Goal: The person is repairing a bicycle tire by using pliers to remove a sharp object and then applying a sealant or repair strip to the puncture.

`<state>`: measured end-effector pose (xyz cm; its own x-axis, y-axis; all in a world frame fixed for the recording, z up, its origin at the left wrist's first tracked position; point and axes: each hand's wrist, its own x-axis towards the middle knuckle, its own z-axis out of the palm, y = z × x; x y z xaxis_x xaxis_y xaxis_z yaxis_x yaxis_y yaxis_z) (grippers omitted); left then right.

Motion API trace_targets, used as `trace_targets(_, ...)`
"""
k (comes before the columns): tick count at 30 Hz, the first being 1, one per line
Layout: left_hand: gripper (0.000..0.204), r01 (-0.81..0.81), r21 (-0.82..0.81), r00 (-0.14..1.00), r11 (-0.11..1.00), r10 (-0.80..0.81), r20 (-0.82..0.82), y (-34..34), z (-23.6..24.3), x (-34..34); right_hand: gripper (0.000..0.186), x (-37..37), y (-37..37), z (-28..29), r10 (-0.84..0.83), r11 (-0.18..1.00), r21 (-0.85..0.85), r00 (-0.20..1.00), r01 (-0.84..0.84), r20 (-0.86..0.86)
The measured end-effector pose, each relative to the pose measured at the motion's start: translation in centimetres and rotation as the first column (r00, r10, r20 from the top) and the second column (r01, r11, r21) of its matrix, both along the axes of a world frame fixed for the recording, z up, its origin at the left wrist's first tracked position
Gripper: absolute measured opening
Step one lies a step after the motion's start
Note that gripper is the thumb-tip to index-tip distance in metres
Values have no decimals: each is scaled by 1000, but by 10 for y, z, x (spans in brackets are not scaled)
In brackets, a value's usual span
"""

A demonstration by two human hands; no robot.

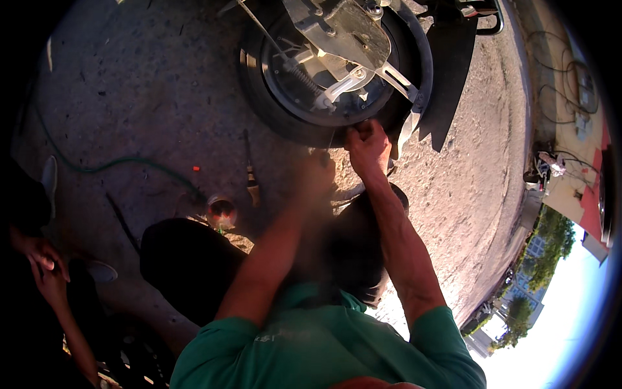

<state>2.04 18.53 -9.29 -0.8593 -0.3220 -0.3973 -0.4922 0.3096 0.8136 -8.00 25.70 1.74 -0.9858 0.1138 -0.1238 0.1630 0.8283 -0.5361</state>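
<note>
A scooter-type wheel with a black tyre [285, 123] fills the top middle, with a metal arm and a coil spring [306, 79] in front of its hub. My right hand [370, 150] is at the tyre's near edge, fingers curled and pressed together. What they pinch is hidden. Just left of it, my left hand [317, 174] is smeared by motion below the tyre, so its fingers do not show clearly. A black mudguard flap [450, 78] hangs right of the wheel.
On the ground to the left lie a long thin tool with a pale handle [252, 181], a round container [221, 211], a small orange piece [196, 168], a green hose [123, 161] and a dark rod [122, 220]. Another person's hands [46, 262] show at the far left.
</note>
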Motion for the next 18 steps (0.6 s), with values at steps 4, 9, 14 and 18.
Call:
trace_targets(4, 33, -36, 92, 999, 995, 36, 2, 3, -4, -2, 25, -1, 3, 8, 59, 998, 22, 998, -60, 18)
trace_targets(9, 32, -83, 98, 992, 992, 92, -82, 1, -16, 0, 38, 1, 9, 13, -39, 993, -101, 975, 62, 217)
trace_targets(14, 31, -120, 126, 981, 985, 137, -136, -4, -8, -2, 26, -11, 12, 34, 314, 936, 49, 890, -348, 331)
trace_targets(18, 32, -57, 149, 997, 987, 63, -35, -8, 1, -5, 20, -26, 8, 49, 385, 869, 117, 804, -482, 453)
